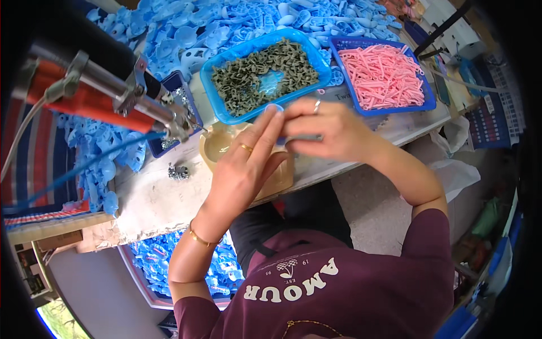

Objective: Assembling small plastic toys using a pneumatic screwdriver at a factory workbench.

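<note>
My left hand [245, 161] and my right hand [336, 133] meet over a tan fixture block [217, 141] at the bench's front. At the left fingertips shows the edge of a small light blue plastic piece [278, 107]; the fingers are pressed together and hide most of it. Between thumb and fingers, my right hand pinches a small grey-green piece [305, 137], slightly blurred. Left of the block, the tip of a mounted powered screwdriver [180, 127] points toward it. Behind my hands stands a light blue tray [226, 116] of grey-green parts.
A dark blue basket [432, 104] holds pink strips at the right. Blue plastic shells [186, 37] heap at the back and left. A small dark tray [155, 148] holds metal bits beside the screwdriver. A striped grey object [178, 172] lies on the bench. Below sits a bin [135, 271] of blue parts.
</note>
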`<state>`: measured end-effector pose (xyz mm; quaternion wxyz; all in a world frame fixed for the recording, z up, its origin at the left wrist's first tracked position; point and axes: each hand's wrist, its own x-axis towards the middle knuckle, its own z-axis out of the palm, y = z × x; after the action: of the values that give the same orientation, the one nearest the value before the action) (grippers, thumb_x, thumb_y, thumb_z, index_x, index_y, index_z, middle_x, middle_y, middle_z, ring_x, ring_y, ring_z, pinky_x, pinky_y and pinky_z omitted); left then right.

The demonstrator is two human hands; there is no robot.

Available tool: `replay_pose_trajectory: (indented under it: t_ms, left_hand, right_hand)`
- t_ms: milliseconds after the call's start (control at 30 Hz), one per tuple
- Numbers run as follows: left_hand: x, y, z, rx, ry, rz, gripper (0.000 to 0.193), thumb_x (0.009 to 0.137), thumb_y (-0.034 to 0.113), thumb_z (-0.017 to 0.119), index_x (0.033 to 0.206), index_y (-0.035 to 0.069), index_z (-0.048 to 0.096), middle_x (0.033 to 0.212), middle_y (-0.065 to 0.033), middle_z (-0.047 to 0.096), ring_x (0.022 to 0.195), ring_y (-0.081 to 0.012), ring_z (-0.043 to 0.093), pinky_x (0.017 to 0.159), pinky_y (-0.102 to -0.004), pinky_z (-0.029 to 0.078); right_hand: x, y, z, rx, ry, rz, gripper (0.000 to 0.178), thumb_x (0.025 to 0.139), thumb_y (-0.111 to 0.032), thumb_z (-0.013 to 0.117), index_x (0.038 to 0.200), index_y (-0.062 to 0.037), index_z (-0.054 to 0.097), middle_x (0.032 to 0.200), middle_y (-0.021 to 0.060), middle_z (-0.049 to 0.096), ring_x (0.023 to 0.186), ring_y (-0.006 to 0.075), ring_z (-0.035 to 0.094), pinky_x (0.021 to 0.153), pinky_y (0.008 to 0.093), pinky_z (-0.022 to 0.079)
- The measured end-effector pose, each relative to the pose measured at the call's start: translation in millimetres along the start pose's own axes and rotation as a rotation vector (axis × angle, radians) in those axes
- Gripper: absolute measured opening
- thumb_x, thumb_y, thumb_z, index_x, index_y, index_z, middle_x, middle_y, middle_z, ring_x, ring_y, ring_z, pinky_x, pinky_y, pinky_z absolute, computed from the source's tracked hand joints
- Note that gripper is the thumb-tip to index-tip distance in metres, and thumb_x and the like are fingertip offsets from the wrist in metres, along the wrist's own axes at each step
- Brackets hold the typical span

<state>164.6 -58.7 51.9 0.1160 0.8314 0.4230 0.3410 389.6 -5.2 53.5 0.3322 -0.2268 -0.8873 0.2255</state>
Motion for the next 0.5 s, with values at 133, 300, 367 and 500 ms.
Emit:
replay_pose_trajectory:
  t_ms: [133, 300, 367, 500]
  left_hand:
    - [-10, -8, 10, 0.079, 0.049, 0.109, 0.057, 0.082, 0.008, 0.080, 0.136, 0.003, 0.060, 0.130, -0.0134, 0.066, 0.103, -0.0284, 0.069, 0.086, -0.0363, 0.057]
    - [-34, -1, -1, 0.032, -0.018, 0.077, 0.044, 0.081, 0.007, 0.080, 0.123, 0.003, 0.068, 0.128, -0.0131, 0.067, 0.101, -0.0295, 0.070, 0.085, -0.0377, 0.058]
    - [-41, 3, -3, 0.012, -0.056, 0.055, 0.043, 0.080, 0.008, 0.081, 0.121, 0.003, 0.069, 0.126, -0.0134, 0.068, 0.099, -0.0297, 0.071, 0.082, -0.0382, 0.059]
    - [-57, 6, -5, 0.006, -0.058, 0.002, 0.043, 0.079, 0.008, 0.082, 0.120, 0.002, 0.069, 0.124, -0.0143, 0.069, 0.098, -0.0303, 0.071, 0.081, -0.0376, 0.059]
  right_hand:
    - [7, 11, -18, 0.454, -0.151, 0.293, 0.024, 0.086, -0.011, 0.076, 0.108, -0.0035, 0.074, 0.099, 0.0088, 0.074, 0.088, 0.0178, 0.071, 0.077, 0.0299, 0.056]
    - [10, 191, -94, -0.074, 0.279, 0.559, 0.025, 0.096, -0.023, 0.066, 0.109, -0.0029, 0.074, 0.088, 0.0045, 0.074, 0.079, 0.0118, 0.069, 0.070, 0.0274, 0.054]
    - [13, 269, -120, -0.370, 0.306, 0.512, 0.028, 0.094, -0.023, 0.069, 0.116, -0.0073, 0.072, 0.098, 0.0063, 0.075, 0.092, 0.0193, 0.070, 0.079, 0.0353, 0.055]
    - [51, 309, -106, -0.679, 0.271, 0.501, 0.025, 0.080, -0.014, 0.063, 0.101, -0.0079, 0.076, 0.094, 0.0208, 0.072, 0.091, 0.0388, 0.070, 0.079, 0.0477, 0.055]
